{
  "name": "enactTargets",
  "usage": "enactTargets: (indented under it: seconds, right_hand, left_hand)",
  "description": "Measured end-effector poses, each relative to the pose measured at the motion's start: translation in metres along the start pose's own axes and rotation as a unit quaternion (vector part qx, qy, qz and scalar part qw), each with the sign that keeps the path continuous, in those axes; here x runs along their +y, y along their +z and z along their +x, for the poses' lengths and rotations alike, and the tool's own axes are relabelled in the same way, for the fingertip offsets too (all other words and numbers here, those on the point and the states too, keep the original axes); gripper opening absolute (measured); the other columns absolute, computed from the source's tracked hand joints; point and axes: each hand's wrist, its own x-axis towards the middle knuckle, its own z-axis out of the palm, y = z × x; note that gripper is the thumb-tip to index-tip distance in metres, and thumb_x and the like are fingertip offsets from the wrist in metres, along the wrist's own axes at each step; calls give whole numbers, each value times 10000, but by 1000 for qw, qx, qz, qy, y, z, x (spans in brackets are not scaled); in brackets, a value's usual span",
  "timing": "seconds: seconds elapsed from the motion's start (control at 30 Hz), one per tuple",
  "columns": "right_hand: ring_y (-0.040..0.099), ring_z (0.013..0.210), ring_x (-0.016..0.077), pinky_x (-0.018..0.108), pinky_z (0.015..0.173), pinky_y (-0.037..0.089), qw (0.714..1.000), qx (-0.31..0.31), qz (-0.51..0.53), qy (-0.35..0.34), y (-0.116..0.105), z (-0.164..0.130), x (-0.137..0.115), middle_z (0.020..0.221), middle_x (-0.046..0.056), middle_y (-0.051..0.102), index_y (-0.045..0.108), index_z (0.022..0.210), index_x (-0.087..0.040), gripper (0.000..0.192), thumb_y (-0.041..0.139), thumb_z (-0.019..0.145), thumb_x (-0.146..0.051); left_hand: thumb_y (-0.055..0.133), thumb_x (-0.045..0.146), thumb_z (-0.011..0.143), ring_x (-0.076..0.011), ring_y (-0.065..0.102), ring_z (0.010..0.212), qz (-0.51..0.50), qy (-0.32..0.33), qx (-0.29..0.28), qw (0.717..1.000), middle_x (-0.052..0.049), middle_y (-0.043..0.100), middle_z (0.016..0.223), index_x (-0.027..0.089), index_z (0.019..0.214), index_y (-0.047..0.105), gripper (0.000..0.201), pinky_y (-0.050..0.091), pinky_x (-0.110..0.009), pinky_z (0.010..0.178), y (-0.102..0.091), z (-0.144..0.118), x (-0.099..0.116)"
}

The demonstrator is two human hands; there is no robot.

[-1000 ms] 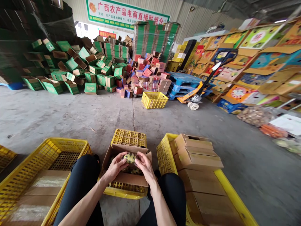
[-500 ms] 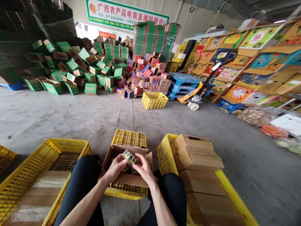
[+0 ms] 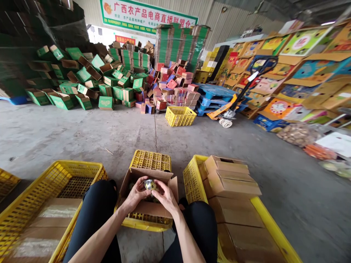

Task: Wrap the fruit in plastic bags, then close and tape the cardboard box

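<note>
My left hand [image 3: 135, 195] and my right hand [image 3: 166, 197] meet over an open cardboard box [image 3: 149, 209] that rests on a yellow crate [image 3: 150, 160] between my knees. Both hands grip a small wrapped yellowish item [image 3: 149, 184] at the box's mouth. More such items lie inside the box, mostly hidden by my fingers.
A yellow crate [image 3: 79, 170] holding a taped box stands at my left. At my right a yellow crate [image 3: 192, 179] carries stacked brown cartons [image 3: 230, 179]. Across the concrete floor lie another yellow crate [image 3: 180, 116], piles of green boxes [image 3: 82, 78], a pallet jack [image 3: 236, 102] and printed cartons [image 3: 301, 73].
The wrapped item has been turned between my fingers and lowered slightly toward the box. My hands have closed in around it.
</note>
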Motion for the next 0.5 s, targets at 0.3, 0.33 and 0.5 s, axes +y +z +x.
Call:
enactTargets:
  seconds: [0.3,0.33,0.5]
  right_hand:
    - [706,1160,316,465,1036,558,1000,16,-4,-2,2,3,17,1271,100,749,705,1290,-238,523,802,810,-423]
    - [709,1148,315,462,1025,562,1000,18,0,-1,2,3,16,1255,98,754,710,1274,-240,518,809,804,-436]
    - [740,1050,313,460,949,589,995,-17,92,45,-4,2,4,1132,89,780,745,1170,-228,492,758,841,-595]
  left_hand:
    - [958,398,701,-240,700,1050,30,-6,25,999,-87,721,1191,212,1152,662,571,546,-317,868,-5,3,-12]
    - [945,414,719,-239,697,1051,30,-17,15,999,-91,728,1173,202,1127,678,531,543,-317,873,-5,3,-12]
    - [895,454,784,-214,708,1019,-12,-74,-24,997,-88,745,1136,196,1136,702,477,529,-307,898,-5,3,-9]
